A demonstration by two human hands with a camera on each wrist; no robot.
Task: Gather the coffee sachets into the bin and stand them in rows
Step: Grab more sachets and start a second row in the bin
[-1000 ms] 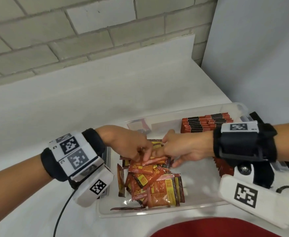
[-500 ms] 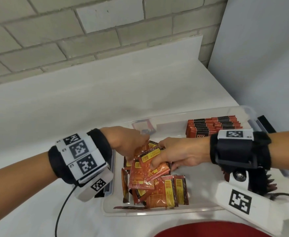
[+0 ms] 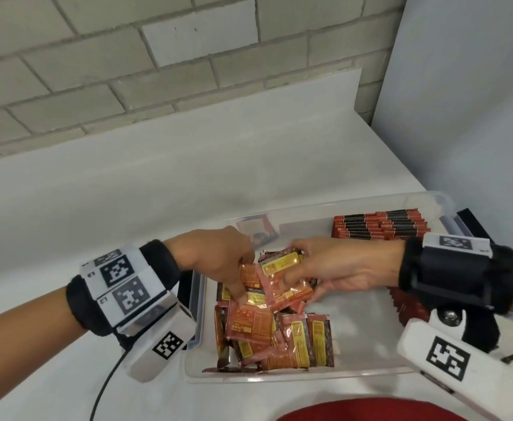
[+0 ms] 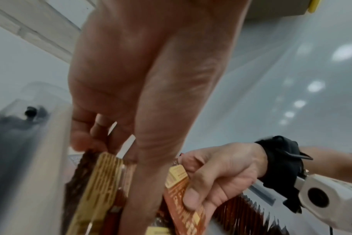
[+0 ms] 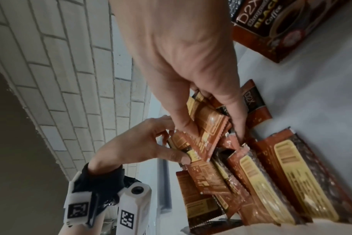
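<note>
White table (image 3: 127,208), clear bin (image 3: 355,373): both hands' fingers (image 3: 291,279) (left (image 3: 218,262), right (image 3: 340,265)) pinching coffee sachets (image 3: 282,284).

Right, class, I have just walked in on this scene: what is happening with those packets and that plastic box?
A person is sorting coffee sachets in a clear plastic bin on a white table. The right hand grips a small bundle of sachets above the loose pile, and the left hand pinches sachets beside it. One row already stands on edge at the bin's far right; most sachets lie jumbled.
</note>
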